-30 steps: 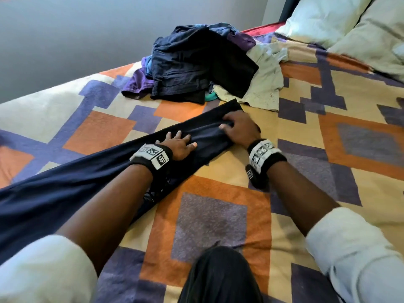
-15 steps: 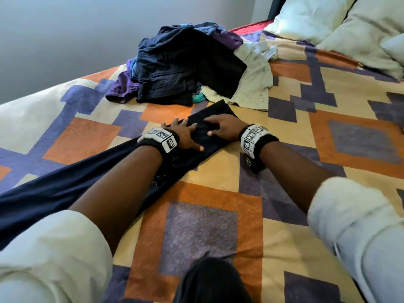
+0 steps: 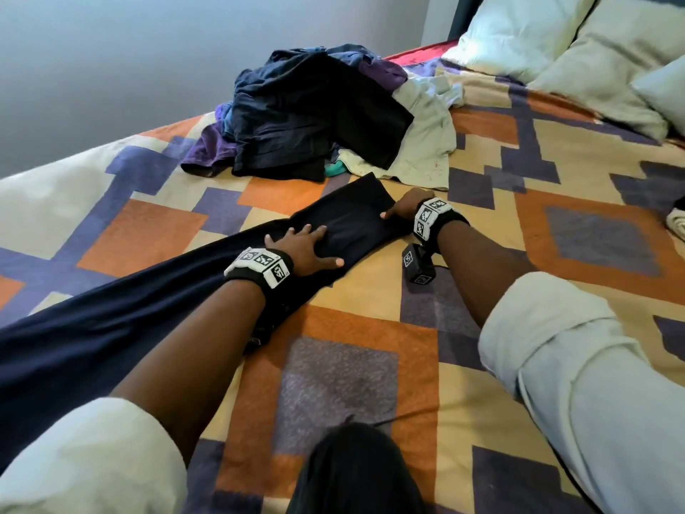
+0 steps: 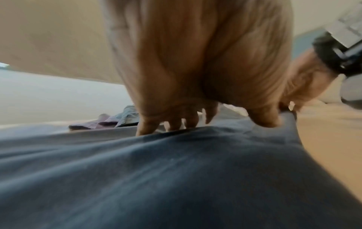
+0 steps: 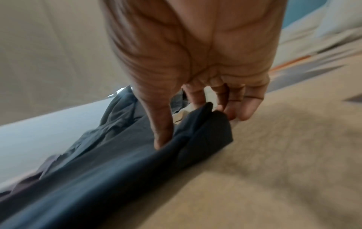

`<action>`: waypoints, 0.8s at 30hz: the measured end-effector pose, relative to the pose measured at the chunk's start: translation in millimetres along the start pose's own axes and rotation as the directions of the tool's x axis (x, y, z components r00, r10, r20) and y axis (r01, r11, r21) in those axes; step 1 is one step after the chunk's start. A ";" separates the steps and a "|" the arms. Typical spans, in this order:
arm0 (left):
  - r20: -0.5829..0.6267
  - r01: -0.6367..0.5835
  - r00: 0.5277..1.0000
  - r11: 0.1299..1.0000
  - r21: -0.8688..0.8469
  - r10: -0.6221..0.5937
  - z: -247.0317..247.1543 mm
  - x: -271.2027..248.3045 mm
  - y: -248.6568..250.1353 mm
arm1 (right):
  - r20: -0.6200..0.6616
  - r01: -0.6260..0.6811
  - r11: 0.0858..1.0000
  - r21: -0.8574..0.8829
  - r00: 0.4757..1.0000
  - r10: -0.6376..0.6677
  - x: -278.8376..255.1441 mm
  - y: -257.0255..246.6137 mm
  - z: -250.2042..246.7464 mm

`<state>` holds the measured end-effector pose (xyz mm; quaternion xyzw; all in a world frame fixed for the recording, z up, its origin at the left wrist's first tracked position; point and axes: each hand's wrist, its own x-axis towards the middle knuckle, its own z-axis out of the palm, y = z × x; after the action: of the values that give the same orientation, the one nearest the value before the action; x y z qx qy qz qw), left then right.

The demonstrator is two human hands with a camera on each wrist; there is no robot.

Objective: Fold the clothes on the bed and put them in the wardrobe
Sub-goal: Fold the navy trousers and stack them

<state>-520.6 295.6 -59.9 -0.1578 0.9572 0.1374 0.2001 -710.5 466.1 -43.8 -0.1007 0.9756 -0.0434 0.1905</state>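
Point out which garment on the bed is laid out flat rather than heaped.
The long navy garment under both hands, stretched flat across the blanket; the other clothes lie crumpled in a heap beyond it.

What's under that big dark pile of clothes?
Peeking from under the dark pile: purple cloth, a teal scrap, a pale garment, all on the patterned blanket. Anything deeper is covered.

Navy garment [image 3: 155, 320]: smooth matt cloth; bedspread [image 3: 370, 291]: fuzzy.
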 end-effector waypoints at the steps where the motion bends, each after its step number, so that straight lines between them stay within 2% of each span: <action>1: -0.068 -0.001 0.998 0.996 -0.087 -0.005 -3.6 -2.9 -2.2 | 0.019 -0.004 0.998 0.065 1.000 0.003 -1.0 0.9 -1.9; 3: -0.203 -0.023 0.979 0.971 -0.236 -0.026 -12.0 -13.8 -7.6 | 0.042 0.017 0.990 0.142 0.999 -0.023 -14.8 -2.7 -13.5; 5: -0.337 -0.055 0.940 0.949 -0.312 -0.056 -23.8 -32.0 -15.0 | 0.013 0.079 0.984 0.162 0.997 -0.082 -41.3 -13.1 -29.6; 8: -0.422 -0.021 0.887 0.898 -0.439 -0.186 -50.5 -64.4 -31.2 | -0.057 0.195 0.976 0.100 0.980 -0.190 -78.0 -39.9 -57.7; 10: -0.462 -0.039 0.849 0.841 -0.540 -0.257 -71.6 -88.3 -47.2 | -0.167 0.296 0.953 0.058 0.944 -0.283 -96.0 -62.6 -75.7; 11: -0.462 -0.076 0.840 0.783 -0.617 -0.283 -81.4 -99.8 -54.1 | -0.226 0.320 0.941 0.111 0.930 -0.290 -108.7 -74.9 -83.0; 13: -0.389 -0.157 0.861 0.558 -0.815 -0.327 -100.2 -130.1 -66.1 | -0.347 0.405 0.887 0.222 0.883 -0.316 -156.9 -105.3 -97.1; 14: -0.329 -0.166 0.884 0.435 -0.885 -0.332 -109.9 -148.9 -69.5 | -0.405 0.458 0.855 0.245 0.849 -0.339 -183.0 -121.9 -99.3; 16: -0.249 -0.168 0.912 0.256 -0.952 -0.326 -125.4 -191.8 -83.8 | -0.458 0.586 0.781 0.216 0.767 -0.448 -247.9 -157.3 -101.1; 19: -0.250 -0.246 0.920 0.053 -0.968 -0.303 -133.2 -255.4 -128.4 | -0.499 0.769 0.633 0.091 0.585 -0.639 -325.7 -217.2 -83.7; 21: -0.262 -0.291 0.912 -0.050 -0.955 -0.316 -118.0 -298.8 -168.6 | -0.510 0.870 0.488 0.065 0.450 -0.733 -372.7 -260.8 -49.3; 23: -0.247 -0.322 0.896 -0.158 -0.933 -0.370 -87.8 -334.7 -207.3 | -0.410 0.934 0.337 0.116 0.354 -0.841 -415.8 -292.0 -4.4; 24: -0.228 -0.341 0.883 -0.225 -0.913 -0.411 -67.0 -348.4 -226.1 | -0.308 0.949 0.266 0.171 0.307 -0.900 -432.2 -301.8 21.1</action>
<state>-159.5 153.6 102.5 -0.3094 0.4855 0.7834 -0.2343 -256.1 262.7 130.6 -0.6150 0.7210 -0.3119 0.0692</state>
